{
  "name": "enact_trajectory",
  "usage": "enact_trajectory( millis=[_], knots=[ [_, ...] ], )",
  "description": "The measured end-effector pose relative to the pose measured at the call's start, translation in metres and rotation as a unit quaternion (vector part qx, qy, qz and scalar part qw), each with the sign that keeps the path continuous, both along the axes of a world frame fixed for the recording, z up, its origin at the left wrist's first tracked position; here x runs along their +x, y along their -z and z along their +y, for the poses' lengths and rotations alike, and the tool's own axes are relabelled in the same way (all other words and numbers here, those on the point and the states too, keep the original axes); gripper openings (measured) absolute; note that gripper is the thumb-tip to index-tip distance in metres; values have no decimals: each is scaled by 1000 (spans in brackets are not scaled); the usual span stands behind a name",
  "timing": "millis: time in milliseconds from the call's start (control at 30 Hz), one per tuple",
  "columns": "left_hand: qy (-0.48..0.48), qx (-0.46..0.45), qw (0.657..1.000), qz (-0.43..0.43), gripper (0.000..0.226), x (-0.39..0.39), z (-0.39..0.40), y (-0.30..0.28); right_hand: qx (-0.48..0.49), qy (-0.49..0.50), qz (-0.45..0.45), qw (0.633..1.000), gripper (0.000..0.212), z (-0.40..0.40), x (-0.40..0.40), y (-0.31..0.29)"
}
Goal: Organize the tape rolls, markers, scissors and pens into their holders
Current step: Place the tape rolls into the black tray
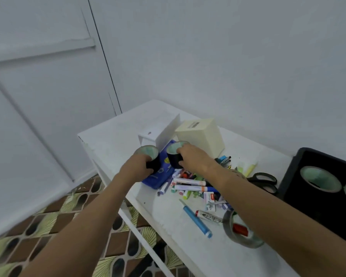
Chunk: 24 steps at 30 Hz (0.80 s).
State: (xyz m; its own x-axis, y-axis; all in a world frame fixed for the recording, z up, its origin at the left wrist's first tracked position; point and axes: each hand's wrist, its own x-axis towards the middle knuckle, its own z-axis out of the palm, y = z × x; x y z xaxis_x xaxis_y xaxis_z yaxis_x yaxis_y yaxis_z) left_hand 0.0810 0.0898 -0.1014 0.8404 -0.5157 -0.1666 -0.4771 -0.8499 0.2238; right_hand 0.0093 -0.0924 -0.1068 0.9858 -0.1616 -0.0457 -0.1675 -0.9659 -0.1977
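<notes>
My left hand (137, 166) grips a black tape roll (151, 157) with a pale green core. Just to its right, my right hand (192, 156) grips a second black tape roll (173, 156). Both rolls are held over a blue case (158, 180) near the table's far left. A heap of markers and pens (190, 186) lies in the middle of the white table (112, 132). Black scissors (264, 180) lie to the right of the heap. A black holder (300, 188) at the right edge has two tape rolls (320, 178) in it. A grey tape roll (242, 230) lies near the front.
A white box (158, 126) and a cream box (200, 134) stand at the back of the table, against the wall. A blue pen (196, 218) and a red-capped marker (208, 214) lie in front of the heap. Patterned floor shows at the lower left.
</notes>
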Motion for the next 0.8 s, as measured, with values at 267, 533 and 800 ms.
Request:
enact_trajectory(
  millis=[267, 533, 800],
  knots=[
    [11, -19, 990, -136, 25, -19, -29, -46, 103, 24, -101, 989, 26, -13, -44, -37],
    [209, -132, 958, -146, 20, -93, -145, -111, 74, 230, -225, 944, 33, -80, -183, -100],
    [438, -139, 882, -105, 27, -211, -233, -86, 33, 426, -151, 891, 27, -95, -330, -81]
  ],
)
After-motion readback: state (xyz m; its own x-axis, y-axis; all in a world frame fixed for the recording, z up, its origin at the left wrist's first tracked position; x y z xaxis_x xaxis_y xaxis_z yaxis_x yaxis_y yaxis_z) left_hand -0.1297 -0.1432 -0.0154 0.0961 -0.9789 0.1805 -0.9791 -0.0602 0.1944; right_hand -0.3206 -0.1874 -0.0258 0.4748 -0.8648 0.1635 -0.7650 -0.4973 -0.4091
